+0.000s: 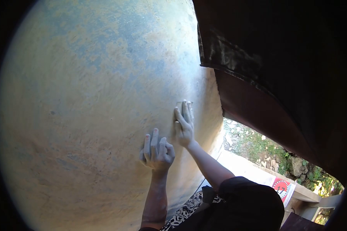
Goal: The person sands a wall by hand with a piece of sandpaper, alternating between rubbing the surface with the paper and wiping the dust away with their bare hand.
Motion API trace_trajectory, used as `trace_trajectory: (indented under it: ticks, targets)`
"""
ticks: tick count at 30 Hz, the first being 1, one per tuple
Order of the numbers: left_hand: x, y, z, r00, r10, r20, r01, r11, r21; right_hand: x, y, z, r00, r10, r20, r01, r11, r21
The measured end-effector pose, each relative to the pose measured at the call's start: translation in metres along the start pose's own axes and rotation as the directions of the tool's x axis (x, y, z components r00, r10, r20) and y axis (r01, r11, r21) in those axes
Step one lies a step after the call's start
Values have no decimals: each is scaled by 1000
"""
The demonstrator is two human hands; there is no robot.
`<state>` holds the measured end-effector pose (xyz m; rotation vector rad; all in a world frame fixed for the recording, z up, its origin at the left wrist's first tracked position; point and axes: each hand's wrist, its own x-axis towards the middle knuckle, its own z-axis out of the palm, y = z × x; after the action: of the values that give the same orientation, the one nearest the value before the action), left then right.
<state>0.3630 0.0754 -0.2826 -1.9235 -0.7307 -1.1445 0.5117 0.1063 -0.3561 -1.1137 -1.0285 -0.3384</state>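
A large wall (92,115), mottled beige and blue-grey, fills most of the view. My right hand (185,125) presses a small flat rectangular piece (179,104) against it near the wall's right side. The fingers lie stretched over this piece, so only its edges show and I cannot make out its exact kind. Lower and to the left, my left hand (157,152) rests at the wall surface with its fingers apart and partly bent, and nothing shows in it. Pale dust coats both hands.
A dark brown sheet (258,104) hangs along the wall's right edge. Beyond it are grassy, stony ground (254,144), a pale ledge (304,192) and a red and white printed sheet (282,188). My black sleeve (250,200) and a black-and-white patterned cloth (187,210) show below.
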Motion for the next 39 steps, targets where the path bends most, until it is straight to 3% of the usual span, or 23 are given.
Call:
trace_trajectory:
  ticks: [2,4,7,8,10,11,13,15,19,20,22,25,28,31,34,36,39]
  targets:
    - [-4,0,3,1000,21,17,-21,1000,-20,-5,22,-1,995,81,-50,-84,994,-68]
    - [-10,-2,5,997,59,50,-55,996,-64,-2,28,-3,897,403,-182,-396,915,73]
    - [-12,-5,3,996,86,38,-82,993,-79,-2,33,-10,838,508,-197,-508,860,58]
    - [-12,-6,4,995,91,27,-89,992,-88,-1,31,-5,839,502,-210,-503,863,57]
    - [-15,-6,4,995,82,48,-76,990,-115,6,7,4,948,285,-138,-284,958,33]
    - [-14,-6,5,996,80,45,-74,990,-122,6,-5,9,949,282,-140,-281,959,26]
    - [-12,-5,4,998,64,17,-61,990,-126,4,-22,15,987,127,-102,-136,987,-89]
    - [-13,-4,6,998,53,18,-50,993,-109,9,3,13,991,120,-59,-127,984,-124]
    - [-12,-2,5,999,52,13,-51,995,-84,66,59,-7,869,455,-192,-457,889,41]
    - [-14,-2,4,999,44,28,-41,996,-83,76,61,-10,868,463,-179,-465,885,34]
    - [-13,-1,6,999,46,16,-45,997,-57,94,63,-14,792,578,-195,-484,790,376]
    - [-12,1,6,1000,30,9,-29,998,-63,65,34,0,911,397,-112,-403,915,-32]
    - [-16,1,5,999,20,47,-16,997,-74,-3,-15,4,972,210,108,-197,973,-119]
    - [-20,0,2,995,15,103,-7,997,-78,-7,11,-7,970,169,175,-148,981,-129]
    - [-16,6,2,990,-12,142,12,1000,-2,49,57,-10,952,300,-67,-301,953,-13]
    - [-14,10,6,988,-34,150,22,996,83,104,74,-21,847,512,-145,-470,847,247]
    - [-21,10,9,989,-23,149,1,989,149,133,77,-14,861,477,-179,-463,879,116]
